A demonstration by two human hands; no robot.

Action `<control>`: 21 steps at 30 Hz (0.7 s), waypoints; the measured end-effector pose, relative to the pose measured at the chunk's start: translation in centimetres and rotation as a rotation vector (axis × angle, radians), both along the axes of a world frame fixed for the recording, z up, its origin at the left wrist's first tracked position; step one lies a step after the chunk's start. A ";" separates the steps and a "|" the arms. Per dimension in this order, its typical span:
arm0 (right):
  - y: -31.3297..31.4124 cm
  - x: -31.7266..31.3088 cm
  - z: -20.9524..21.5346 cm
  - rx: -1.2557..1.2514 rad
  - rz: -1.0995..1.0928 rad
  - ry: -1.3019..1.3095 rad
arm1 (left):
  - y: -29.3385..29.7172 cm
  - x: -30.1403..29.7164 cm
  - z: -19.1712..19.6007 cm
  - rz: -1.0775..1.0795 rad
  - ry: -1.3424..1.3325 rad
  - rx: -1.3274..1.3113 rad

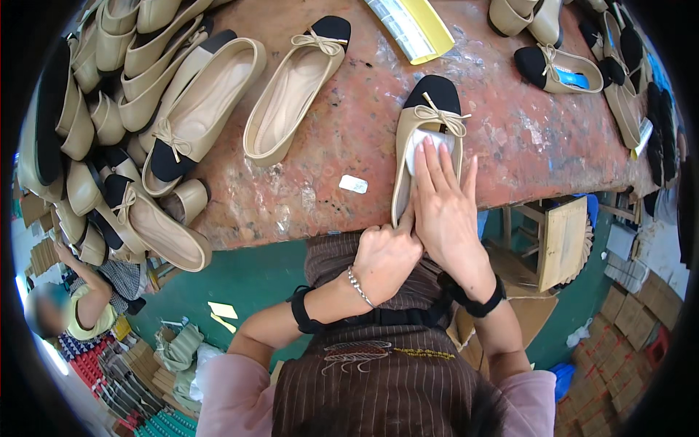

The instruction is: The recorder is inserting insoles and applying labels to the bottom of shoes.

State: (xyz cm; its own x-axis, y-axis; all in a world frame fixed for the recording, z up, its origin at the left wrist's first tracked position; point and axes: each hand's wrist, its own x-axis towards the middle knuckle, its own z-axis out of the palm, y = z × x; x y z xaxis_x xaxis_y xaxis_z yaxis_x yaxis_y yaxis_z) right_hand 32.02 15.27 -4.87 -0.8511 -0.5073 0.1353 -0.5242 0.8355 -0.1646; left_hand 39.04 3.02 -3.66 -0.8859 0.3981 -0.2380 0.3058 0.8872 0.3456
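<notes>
A beige ballet flat (403, 146) with a black toe cap and thin bow lies at the table's front edge, toe pointing away from me. My right hand (443, 207) reaches into it, fingers stretched flat on a white pad (419, 138) over the front of the insole. At the heel, my left hand (389, 251) is closed, one finger extended along the heel rim; its grip there is partly hidden. To the left, another beige flat (295, 98) lies by itself. Between them rests a small white label (353, 183).
Many beige flats (149, 73) are piled at the left. More shoes (561, 69) lie at the right end of the worn reddish table (328, 207). A yellow-edged booklet (415, 29) sits at the back. Below right stands a wooden stool (561, 244); another person (80, 298) is at far left.
</notes>
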 end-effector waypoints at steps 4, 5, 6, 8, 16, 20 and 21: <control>-2.5 -5.0 0.8 0.115 -0.134 -0.314 | 0.0 -0.5 0.2 0.084 0.052 0.145; -2.2 -4.7 0.7 0.118 -0.133 -0.317 | 0.1 -0.3 0.2 0.085 0.049 0.147; -2.0 -4.4 0.6 0.056 -0.098 -0.258 | -0.1 -0.3 0.3 0.090 0.043 0.157; -0.9 -2.6 -0.1 -0.067 -0.044 -0.053 | -0.4 -0.7 0.2 0.035 -0.035 0.157; -2.1 -4.3 0.5 0.055 -0.063 -0.169 | -0.6 -1.2 0.0 0.019 0.006 0.179; -2.5 -5.0 -1.8 0.121 -0.083 0.042 | -0.7 -1.0 0.2 -0.019 -0.064 0.160; -2.3 -5.8 -1.2 0.157 -0.079 -0.139 | -0.6 -0.9 0.3 -0.020 -0.050 0.159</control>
State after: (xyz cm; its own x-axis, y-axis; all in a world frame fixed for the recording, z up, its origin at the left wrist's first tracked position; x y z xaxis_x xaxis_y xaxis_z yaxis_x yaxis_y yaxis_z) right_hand 26.22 12.95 -6.06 -0.8937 -0.4444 -0.0617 -0.4379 0.8940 -0.0950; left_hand 38.11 2.41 -3.32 -0.8660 0.4516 -0.2146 0.3016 0.8142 0.4961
